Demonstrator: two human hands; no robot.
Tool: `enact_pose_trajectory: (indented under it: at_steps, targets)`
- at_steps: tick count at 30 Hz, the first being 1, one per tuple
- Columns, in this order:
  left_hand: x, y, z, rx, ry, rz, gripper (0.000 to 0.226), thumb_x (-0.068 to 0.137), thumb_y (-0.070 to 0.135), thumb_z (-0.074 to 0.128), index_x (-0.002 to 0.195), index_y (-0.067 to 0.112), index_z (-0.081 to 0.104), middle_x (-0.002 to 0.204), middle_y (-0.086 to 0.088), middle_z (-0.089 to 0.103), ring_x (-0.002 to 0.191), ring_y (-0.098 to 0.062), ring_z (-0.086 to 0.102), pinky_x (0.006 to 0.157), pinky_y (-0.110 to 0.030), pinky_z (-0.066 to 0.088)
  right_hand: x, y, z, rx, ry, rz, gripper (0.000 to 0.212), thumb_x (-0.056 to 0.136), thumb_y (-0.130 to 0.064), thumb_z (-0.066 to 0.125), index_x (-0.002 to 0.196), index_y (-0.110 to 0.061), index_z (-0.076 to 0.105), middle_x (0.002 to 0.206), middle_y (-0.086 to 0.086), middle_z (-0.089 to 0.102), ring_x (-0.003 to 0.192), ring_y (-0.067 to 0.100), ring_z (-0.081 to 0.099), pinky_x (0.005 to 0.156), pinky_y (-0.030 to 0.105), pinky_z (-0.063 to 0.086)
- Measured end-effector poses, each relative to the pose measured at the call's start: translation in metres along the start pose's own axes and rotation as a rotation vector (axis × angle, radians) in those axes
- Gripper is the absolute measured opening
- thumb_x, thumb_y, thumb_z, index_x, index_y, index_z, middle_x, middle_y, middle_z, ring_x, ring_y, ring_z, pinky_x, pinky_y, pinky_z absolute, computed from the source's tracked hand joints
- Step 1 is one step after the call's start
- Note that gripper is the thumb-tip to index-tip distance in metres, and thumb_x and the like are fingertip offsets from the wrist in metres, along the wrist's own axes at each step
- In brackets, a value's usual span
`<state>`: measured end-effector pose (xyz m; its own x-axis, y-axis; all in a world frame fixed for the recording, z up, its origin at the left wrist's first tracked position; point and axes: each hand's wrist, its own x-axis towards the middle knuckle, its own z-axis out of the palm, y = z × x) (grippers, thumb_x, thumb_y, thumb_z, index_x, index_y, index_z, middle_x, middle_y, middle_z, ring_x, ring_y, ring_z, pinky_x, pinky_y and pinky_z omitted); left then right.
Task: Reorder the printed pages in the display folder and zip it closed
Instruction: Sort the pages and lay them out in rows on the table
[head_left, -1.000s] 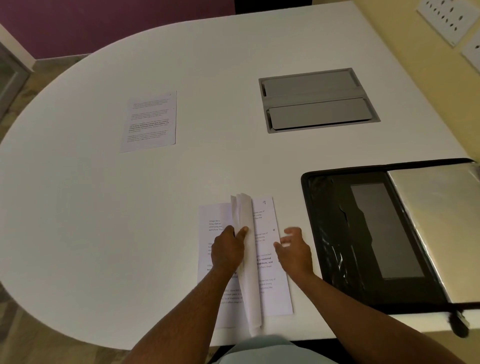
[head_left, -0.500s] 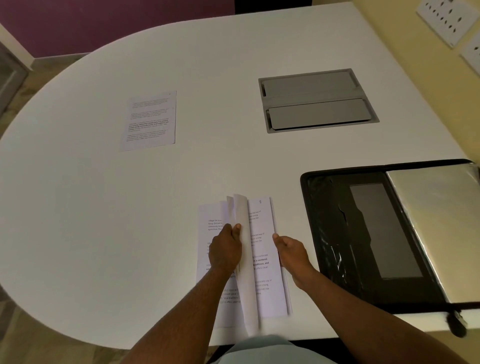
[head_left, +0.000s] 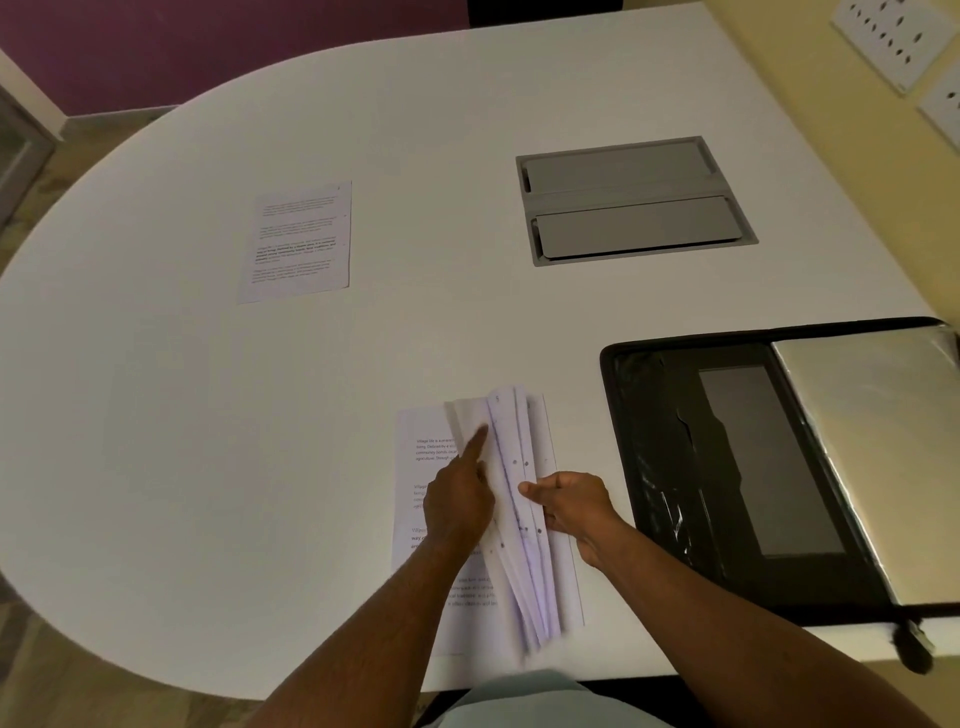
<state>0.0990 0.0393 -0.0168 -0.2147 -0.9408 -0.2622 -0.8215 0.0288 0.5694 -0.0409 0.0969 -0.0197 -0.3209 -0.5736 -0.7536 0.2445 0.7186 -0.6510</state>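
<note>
- One stack of printed pages sits at the near edge of the white table, several sheets fanned up on edge. They're too blurry to count.
- Left hand rests on the stack, index finger straight out against a raised sheet.
- Right hand pinches the fanned sheets' right edge.
- One open display folder lies just right of the stack.
- One single page lies well beyond the stack, to the left.

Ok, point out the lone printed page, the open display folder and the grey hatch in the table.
lone printed page (head_left: 296, 241), head view, middle of its text.
display folder (head_left: 727, 467), head view, dark left inside panel.
grey hatch (head_left: 636, 200), head view, bar between its two flaps.
</note>
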Motion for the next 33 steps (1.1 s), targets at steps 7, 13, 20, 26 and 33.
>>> enact_pose_trajectory:
  at_steps: [7, 13, 20, 26, 33]
  targets:
    - [0.004, 0.014, -0.001, -0.081, -0.004, -0.19, 0.051, 0.078, 0.064, 0.065, 0.104, 0.022, 0.056, 0.091, 0.006, 0.063, 0.08, -0.012, 0.058, 0.07, -0.024, 0.041, -0.003, 0.0, 0.005, -0.047, -0.03, -0.021, 0.021, 0.077, -0.026, 0.081, 0.078, -0.012, 0.066, 0.079, 0.005, 0.065, 0.076, 0.016, 0.06, 0.059, 0.023, 0.05]
    - [0.004, 0.015, -0.003, -0.09, 0.001, -0.19, 0.038, 0.086, 0.04, 0.065, 0.112, 0.018, 0.051, 0.1, -0.002, 0.067, 0.08, -0.014, 0.058, 0.07, -0.025, 0.044, -0.005, 0.005, 0.002, 0.142, -0.103, 0.062, 0.033, 0.076, -0.032, 0.079, 0.09, -0.005, 0.065, 0.091, 0.016, 0.073, 0.086, 0.03, 0.07, 0.067, 0.033, 0.058]
    - [-0.005, 0.014, -0.006, -0.102, -0.058, -0.135, 0.088, 0.089, 0.026, 0.062, 0.154, 0.024, 0.003, 0.112, -0.004, 0.061, 0.082, -0.017, 0.059, 0.075, -0.032, 0.051, 0.006, 0.02, -0.009, 0.181, -0.044, 0.122, 0.028, 0.086, -0.025, 0.071, 0.1, -0.003, 0.059, 0.1, 0.016, 0.073, 0.087, 0.03, 0.072, 0.08, 0.045, 0.059]
    - [-0.003, 0.017, -0.007, -0.103, -0.046, -0.115, 0.057, 0.096, 0.055, 0.042, 0.145, 0.026, 0.034, 0.131, -0.004, 0.061, 0.111, -0.025, 0.062, 0.095, -0.039, 0.047, 0.005, 0.02, -0.006, -0.126, 0.169, -0.067, 0.034, 0.087, -0.023, 0.071, 0.115, -0.017, 0.052, 0.099, 0.002, 0.065, 0.086, 0.02, 0.066, 0.071, 0.034, 0.059]
    - [0.0, 0.002, -0.006, -0.275, -0.025, -0.113, 0.04, 0.099, 0.019, 0.048, 0.138, 0.022, 0.051, 0.127, -0.006, 0.063, 0.097, -0.013, 0.062, 0.087, -0.027, 0.049, -0.002, 0.028, -0.001, -0.485, 0.352, -0.638, 0.029, 0.094, -0.022, 0.061, 0.122, -0.018, 0.056, 0.122, -0.001, 0.054, 0.1, 0.011, 0.058, 0.077, 0.016, 0.046]
